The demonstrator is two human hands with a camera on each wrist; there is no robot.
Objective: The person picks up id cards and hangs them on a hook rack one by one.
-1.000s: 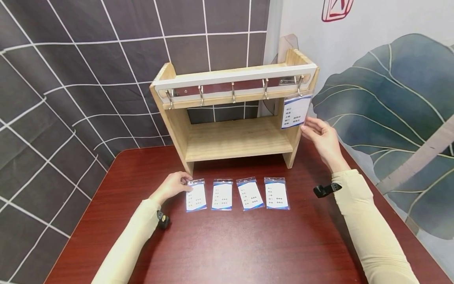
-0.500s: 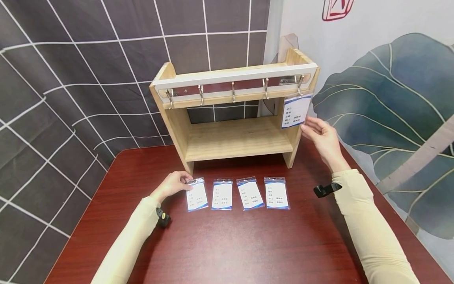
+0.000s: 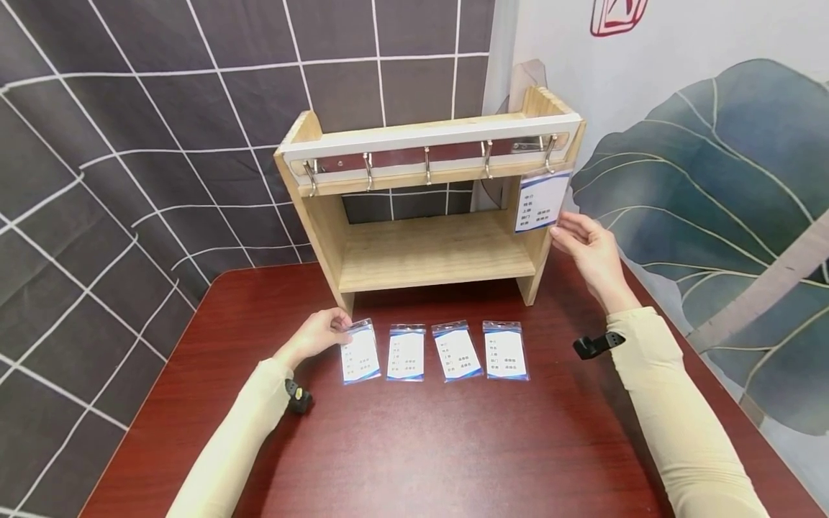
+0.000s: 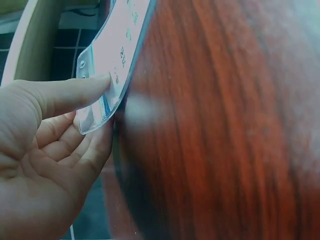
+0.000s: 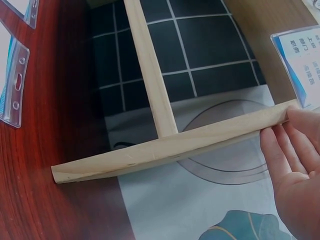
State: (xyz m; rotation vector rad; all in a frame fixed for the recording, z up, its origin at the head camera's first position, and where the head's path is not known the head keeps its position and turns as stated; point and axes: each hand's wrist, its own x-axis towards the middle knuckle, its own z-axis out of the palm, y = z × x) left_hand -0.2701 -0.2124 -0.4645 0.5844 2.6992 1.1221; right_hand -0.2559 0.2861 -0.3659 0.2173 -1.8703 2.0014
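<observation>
A clear-sleeved name badge (image 3: 360,352), leftmost of the row on the table, has its top end lifted and bent. My left hand (image 3: 317,333) pinches that end; in the left wrist view the thumb (image 4: 75,95) lies over the sleeve and the fingers are beneath it. Another badge (image 3: 542,201) hangs at the rightmost hook (image 3: 550,152). My right hand (image 3: 592,253) is beside its lower right corner, the fingers (image 5: 274,152) fairly straight along the outer side of the wooden rack's side panel (image 5: 150,150). Whether the thumb touches the badge is unclear.
Three more badges, left (image 3: 406,352), middle (image 3: 458,351) and right (image 3: 506,351), lie on the red-brown table (image 3: 414,446). The wooden rack (image 3: 434,252) stands behind them, its white rail (image 3: 427,137) bearing several metal hooks. A dark grid curtain (image 3: 194,108) hangs at the left and back.
My left hand has lifted the top end of the leftmost badge slightly and turned it a little. The right hand and the hanging badge have stayed in place.
</observation>
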